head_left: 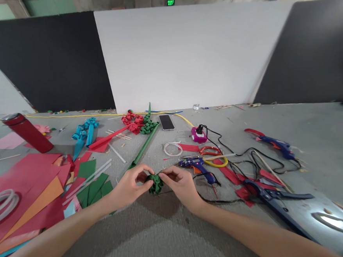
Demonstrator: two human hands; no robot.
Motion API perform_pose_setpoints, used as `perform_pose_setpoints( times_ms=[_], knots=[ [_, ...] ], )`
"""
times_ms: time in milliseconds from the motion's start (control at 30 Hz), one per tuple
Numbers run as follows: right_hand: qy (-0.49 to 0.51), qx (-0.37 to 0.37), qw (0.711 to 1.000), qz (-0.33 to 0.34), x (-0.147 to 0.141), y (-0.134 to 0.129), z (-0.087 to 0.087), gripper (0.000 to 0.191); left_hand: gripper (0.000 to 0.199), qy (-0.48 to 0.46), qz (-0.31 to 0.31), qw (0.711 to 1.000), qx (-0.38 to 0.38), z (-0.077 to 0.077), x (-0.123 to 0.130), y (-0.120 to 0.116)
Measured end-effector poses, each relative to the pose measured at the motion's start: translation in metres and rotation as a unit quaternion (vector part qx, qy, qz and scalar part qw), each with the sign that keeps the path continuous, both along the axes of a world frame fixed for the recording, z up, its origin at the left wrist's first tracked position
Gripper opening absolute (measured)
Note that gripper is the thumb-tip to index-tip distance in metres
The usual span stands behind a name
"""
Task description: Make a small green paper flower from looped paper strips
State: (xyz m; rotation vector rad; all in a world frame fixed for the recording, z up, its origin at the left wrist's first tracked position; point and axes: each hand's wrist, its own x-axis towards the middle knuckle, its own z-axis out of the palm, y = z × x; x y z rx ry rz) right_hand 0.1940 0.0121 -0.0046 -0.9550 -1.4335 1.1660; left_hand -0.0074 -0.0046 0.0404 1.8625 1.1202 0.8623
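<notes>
The small green folded-paper piece (pixel 156 184) is between the two hands, just above the grey floor (pixel 164 237), at the lower middle of the view. The left hand (pixel 134 182) has its thumb and fingers closed on the left side of the green folded-paper piece, and the right hand (pixel 182 183) pinches its upper right edge, so each grip is clamped on it. Beyond and slightly left of the green folded-paper piece, a long green paper stem (pixel 145 145) reaches up to a green paper cluster (pixel 148 126), beside red paper flowers (pixel 133 121). Farther left of it are blue paper shapes (pixel 84 132) and a tilted red flask (pixel 30 134); nearer on that side, green paper pieces (pixel 95 189) and clear sticks (pixel 88 180) lie by large red sheets (pixel 36 174). Beyond it rest a phone (pixel 166 122) and, toward the right, a white tubing coil (pixel 172 149) and a magenta power socket (pixel 199 134). Right of it, beside the right hand, lies a blue glue gun (pixel 198 167); well to its right are a second glue gun (pixel 276 145) and a dark blue cutting tool (pixel 277 204), among red paper strips (pixel 230 173) and black cords (pixel 248 151)
</notes>
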Motion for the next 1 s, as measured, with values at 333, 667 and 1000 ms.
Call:
perform_pose_setpoints(
  times_ms=[333,667,1000],
  knots=[
    [-0.019,0.038,0.999,0.006,0.002,-0.0002,-0.0004,0.021,0.016,-0.004,-0.005,1.0,-0.003,0.0,-0.0004,0.0008],
    [-0.011,0.043,0.999,0.024,0.0026,-0.0017,-0.0026,0.018,0.016,-0.014,-0.014,1.0,0.004,0.0011,-0.0017,0.0005],
    [-0.015,0.043,0.999,0.013,0.0029,-0.0001,-0.005,0.021,0.015,-0.006,-0.015,1.0,0.005,0.0034,-0.002,0.0]
  ],
)
